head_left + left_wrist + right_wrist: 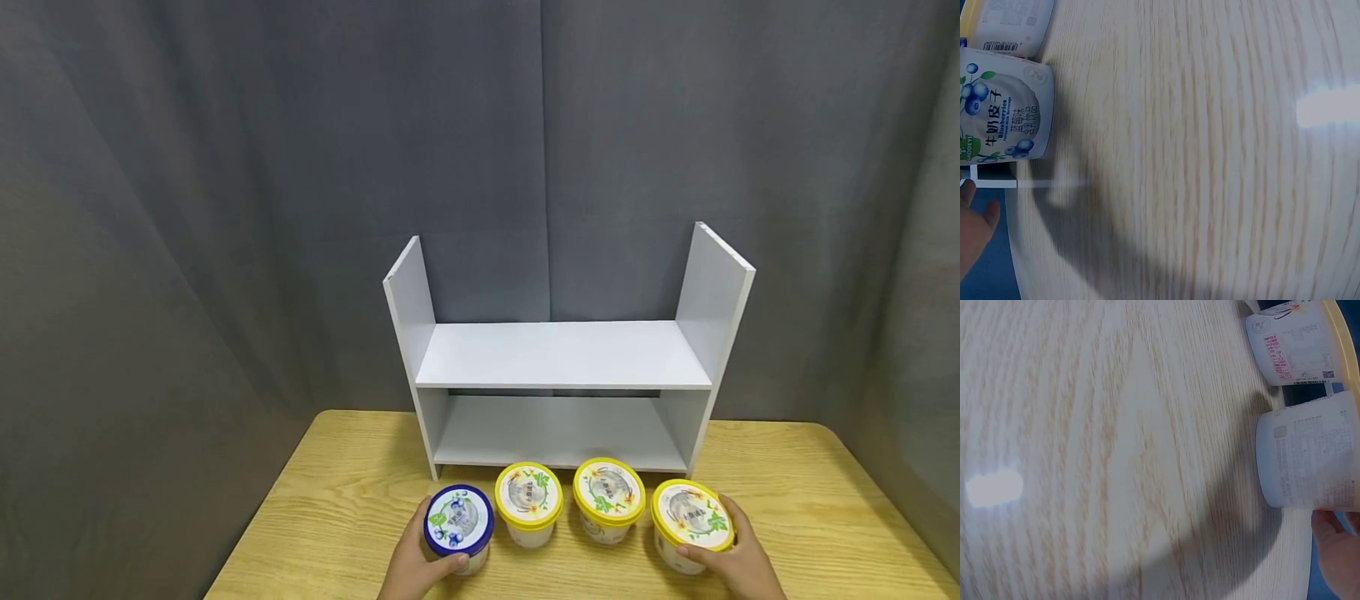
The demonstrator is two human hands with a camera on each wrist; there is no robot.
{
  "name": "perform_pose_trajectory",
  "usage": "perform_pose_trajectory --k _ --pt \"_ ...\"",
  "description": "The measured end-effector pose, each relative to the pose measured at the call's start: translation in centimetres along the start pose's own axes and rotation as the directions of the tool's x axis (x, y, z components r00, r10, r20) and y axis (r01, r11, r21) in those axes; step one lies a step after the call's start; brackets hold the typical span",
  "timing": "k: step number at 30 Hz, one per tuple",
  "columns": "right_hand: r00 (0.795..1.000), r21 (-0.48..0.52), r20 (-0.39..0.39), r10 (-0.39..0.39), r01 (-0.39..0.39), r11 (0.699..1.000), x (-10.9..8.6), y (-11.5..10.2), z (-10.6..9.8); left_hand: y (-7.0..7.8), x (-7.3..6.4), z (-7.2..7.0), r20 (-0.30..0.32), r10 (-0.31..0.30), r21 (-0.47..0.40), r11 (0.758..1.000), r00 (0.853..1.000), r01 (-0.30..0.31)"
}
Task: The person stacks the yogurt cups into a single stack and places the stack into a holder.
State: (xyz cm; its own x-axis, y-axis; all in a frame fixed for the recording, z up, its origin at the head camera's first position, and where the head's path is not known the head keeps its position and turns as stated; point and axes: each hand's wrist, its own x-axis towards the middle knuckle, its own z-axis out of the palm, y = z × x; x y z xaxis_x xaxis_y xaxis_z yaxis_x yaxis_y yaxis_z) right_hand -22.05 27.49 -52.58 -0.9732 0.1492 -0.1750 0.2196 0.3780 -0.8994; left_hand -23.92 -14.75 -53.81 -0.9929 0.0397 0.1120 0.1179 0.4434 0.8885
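Observation:
My left hand [422,553] curves around the left side of a blue-lidded blueberry milk cup [459,521], thumb across its front. In the left wrist view that cup [1004,109] shows its blueberry print, with some fingers [974,231] beside it. On the far right, my right hand [738,557] holds a yellow-lidded milk cup [692,517] from its right side, thumb in front. That cup's printed wall [1310,453] shows in the right wrist view, a finger touching it. Between the hands stand two more yellow-lidded cups, one left [529,500] and one right [609,496].
Behind the cups stands a white two-level shelf [562,354] with raised side panels. The light wooden table [322,508] has rounded back corners. Grey curtains [300,208] hang behind and at both sides.

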Motion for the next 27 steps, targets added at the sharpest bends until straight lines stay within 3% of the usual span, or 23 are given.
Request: perform_pose_trajectory --k 8,17,20,27 --pt "0.999 -0.061 -0.030 0.039 -0.041 0.997 -0.4 -0.2 -0.1 0.0 -0.2 0.2 -0.020 -0.006 0.006 1.000 1.000 0.006" --pt "0.997 -0.109 -0.069 0.015 -0.023 0.994 -0.8 -0.1 -0.8 0.5 -0.4 0.3 -0.054 -0.030 -0.011 1.000 0.998 0.029" --pt "0.998 -0.118 -0.068 -0.006 -0.002 0.993 -1.2 -0.6 -1.1 0.6 -0.5 0.3 -0.071 -0.002 -0.016 1.000 0.997 0.001" --pt "0.992 -0.061 -0.082 -0.091 0.086 0.994 -2.3 -2.4 -1.4 0.2 -0.5 0.5 -0.043 -0.017 -0.062 0.998 0.999 0.015"
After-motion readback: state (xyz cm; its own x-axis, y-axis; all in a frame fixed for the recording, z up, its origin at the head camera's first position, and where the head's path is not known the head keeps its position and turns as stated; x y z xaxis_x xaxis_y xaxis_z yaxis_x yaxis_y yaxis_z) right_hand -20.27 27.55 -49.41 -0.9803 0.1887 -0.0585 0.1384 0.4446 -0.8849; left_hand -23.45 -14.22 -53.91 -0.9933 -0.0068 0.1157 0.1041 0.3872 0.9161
